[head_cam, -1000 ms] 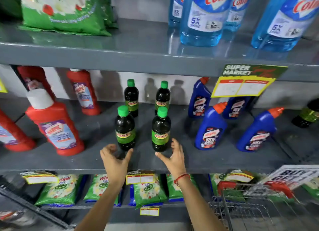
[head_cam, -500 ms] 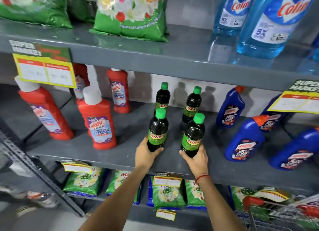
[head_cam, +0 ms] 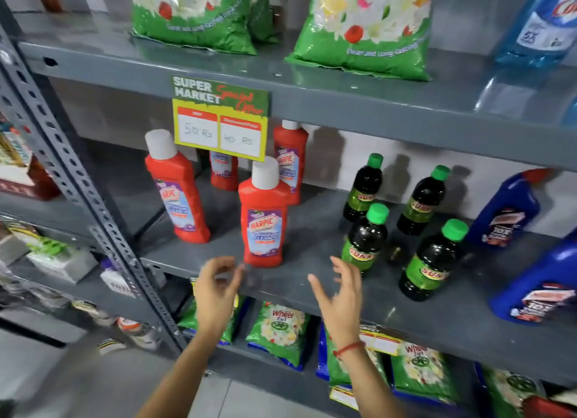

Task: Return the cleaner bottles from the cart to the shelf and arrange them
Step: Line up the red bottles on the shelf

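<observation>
Our left hand [head_cam: 215, 288] and right hand [head_cam: 338, 296], lower centre: fingers spread, gripping nothing. Red Harpic bottle [head_cam: 264, 221] upright at shelf [head_cam: 312, 280] edge, centre; four green-capped bottles [head_cam: 365, 239] right.

Single head view, worn at head height, aimed forward and slightly down at the middle shelf [head_cam: 312, 261] from close range. Frame is tilted; wide-angle distortion is seen at the edges. Both hands are caught at bottom centre. No second view is given.
</observation>
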The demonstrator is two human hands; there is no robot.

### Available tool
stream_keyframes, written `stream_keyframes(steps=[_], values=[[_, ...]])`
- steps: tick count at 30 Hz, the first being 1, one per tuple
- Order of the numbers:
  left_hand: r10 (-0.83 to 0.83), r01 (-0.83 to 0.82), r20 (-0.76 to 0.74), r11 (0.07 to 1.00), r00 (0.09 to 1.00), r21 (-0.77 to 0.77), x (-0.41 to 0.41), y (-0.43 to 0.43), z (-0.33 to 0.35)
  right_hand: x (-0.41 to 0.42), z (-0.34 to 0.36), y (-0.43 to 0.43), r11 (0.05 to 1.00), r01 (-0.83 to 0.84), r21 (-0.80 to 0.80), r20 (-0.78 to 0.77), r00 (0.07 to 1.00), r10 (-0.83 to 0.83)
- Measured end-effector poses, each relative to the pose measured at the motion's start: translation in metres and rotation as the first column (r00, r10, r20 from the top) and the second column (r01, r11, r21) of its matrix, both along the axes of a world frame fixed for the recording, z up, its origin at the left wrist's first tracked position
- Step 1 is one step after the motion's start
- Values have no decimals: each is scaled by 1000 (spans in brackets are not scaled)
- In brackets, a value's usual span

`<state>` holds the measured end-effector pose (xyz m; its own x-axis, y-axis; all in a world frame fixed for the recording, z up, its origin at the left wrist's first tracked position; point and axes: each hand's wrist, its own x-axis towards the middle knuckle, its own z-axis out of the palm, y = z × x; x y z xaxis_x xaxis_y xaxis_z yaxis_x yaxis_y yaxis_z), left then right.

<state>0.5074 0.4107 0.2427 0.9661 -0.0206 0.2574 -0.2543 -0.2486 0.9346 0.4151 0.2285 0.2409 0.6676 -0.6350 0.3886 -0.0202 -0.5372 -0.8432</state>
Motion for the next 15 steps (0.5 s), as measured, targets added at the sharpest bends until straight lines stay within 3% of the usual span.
stream_keyframes(steps=[2,5,10,15], values=[[128,-128,7,992,992,-6,26,18,2,32,5,15,982,-168,89,-87,981,176],[191,-190,-21,979,981,71,66,36,1,70,0,26,937,-261,230,-207,928,309],[132,-109,-144,982,981,156,112,46,-1,96,-7,36,922,-265,282,-241,911,335],[134,-101,-128,966,983,237,130,49,-8,102,-8,40,911,-261,319,-212,917,337]])
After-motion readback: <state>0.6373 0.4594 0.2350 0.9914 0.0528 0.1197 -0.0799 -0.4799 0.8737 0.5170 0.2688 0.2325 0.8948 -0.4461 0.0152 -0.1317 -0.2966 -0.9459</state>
